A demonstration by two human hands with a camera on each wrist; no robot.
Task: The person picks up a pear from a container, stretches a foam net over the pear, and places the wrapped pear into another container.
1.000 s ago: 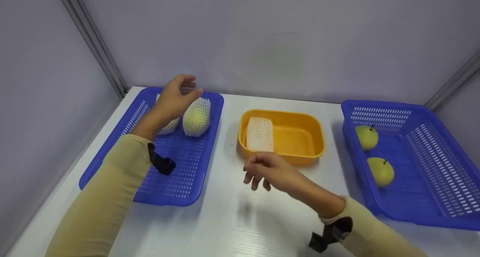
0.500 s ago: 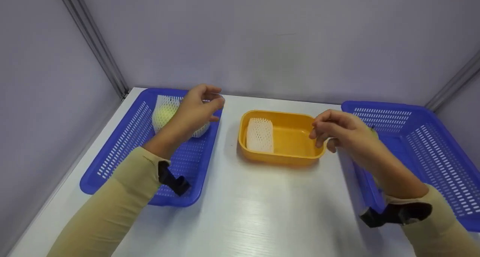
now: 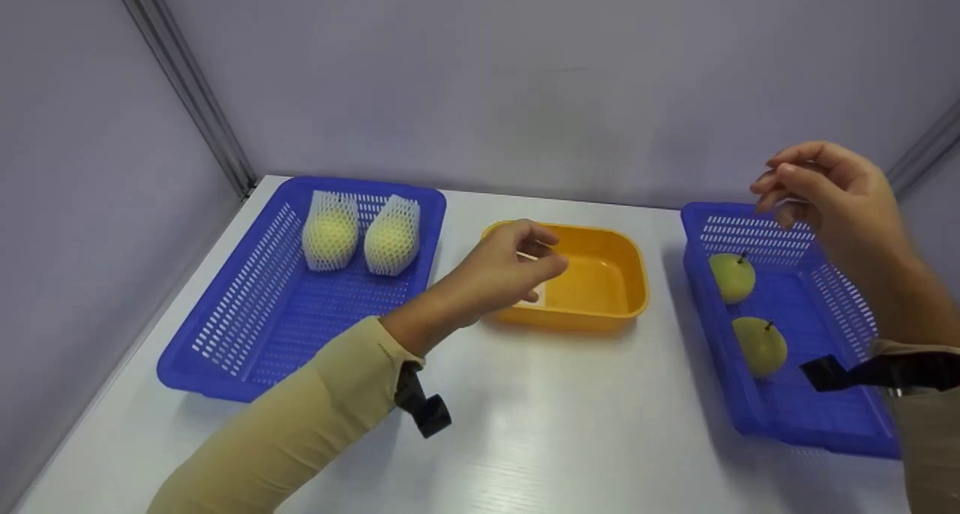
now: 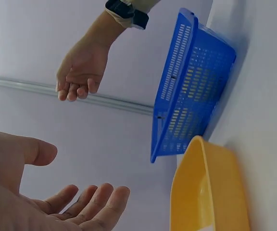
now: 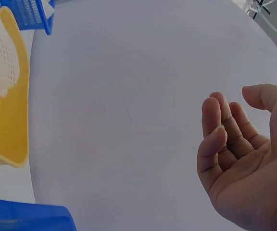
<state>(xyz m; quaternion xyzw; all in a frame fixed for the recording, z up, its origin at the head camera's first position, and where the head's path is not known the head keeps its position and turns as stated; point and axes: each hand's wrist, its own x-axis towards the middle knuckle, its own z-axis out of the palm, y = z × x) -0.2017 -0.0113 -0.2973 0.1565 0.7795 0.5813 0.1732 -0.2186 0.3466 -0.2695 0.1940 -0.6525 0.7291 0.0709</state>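
My left hand [image 3: 506, 270] hovers over the left part of a yellow tub [image 3: 604, 274], fingers loosely bent and nothing in them. A white foam fruit net [image 5: 1, 57] lies in that tub, mostly covered by the hand in the head view. My right hand [image 3: 844, 199] hangs in the air above the right blue basket [image 3: 720, 379], its relaxed fingers holding nothing. Below it in the basket are two yellow-green pears, a rear pear [image 3: 733, 278] and a front pear [image 3: 760, 347].
A second blue basket [image 3: 210, 334] stands at the left, with a net-wrapped pear [image 3: 331, 236] and another net-wrapped pear [image 3: 392, 240] near its back. A grey wall [image 3: 570, 109] rises behind the white table [image 3: 525, 424].
My left hand has moved right from over the left basket to the yellow tub. My right hand has risen and gone right, from in front of the tub to above the right basket.
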